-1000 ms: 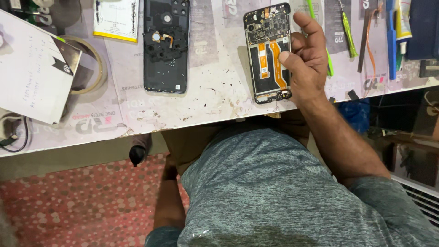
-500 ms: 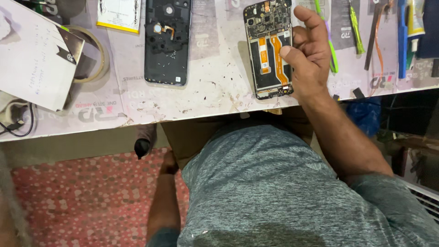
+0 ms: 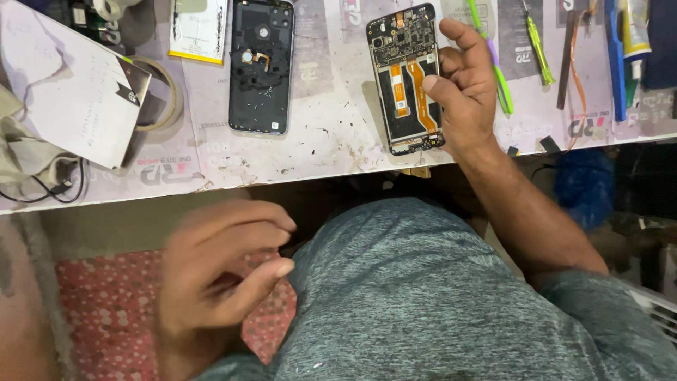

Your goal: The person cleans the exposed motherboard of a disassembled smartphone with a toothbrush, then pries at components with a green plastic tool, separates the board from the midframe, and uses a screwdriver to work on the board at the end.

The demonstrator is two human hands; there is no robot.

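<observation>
The right hand (image 3: 465,88) rested on the workbench (image 3: 331,137), its thumb pressed on the right edge of the opened phone body (image 3: 407,79), the other fingers loosely curled and holding nothing else. That phone body, circuit board and orange flex cables exposed, lay face down near the bench's front edge. Left of it lay the black back cover (image 3: 261,67), well apart. The left hand (image 3: 218,271) hung below the bench edge, blurred, fingers half curled and empty. Green screwdrivers (image 3: 518,53) lay right of the phone body.
</observation>
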